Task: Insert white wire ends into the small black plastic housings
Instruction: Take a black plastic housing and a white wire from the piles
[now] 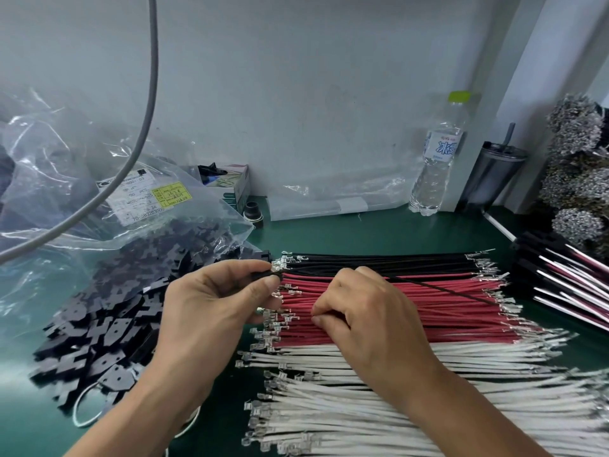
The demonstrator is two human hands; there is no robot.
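White wires [412, 400] lie fanned at five o'clock on the green table [379, 232], metal tips leftward for easy picking. Above them the right hand [372, 321] curls its fingers into the red wires [395, 311], seemingly pinching one. At nine o'clock the left hand [211, 301] pinches a small black housing [268, 276] with a black wire [428, 285] trailing right. Spare housings [108, 328] spill from the bag [99, 179] at ten o'clock.
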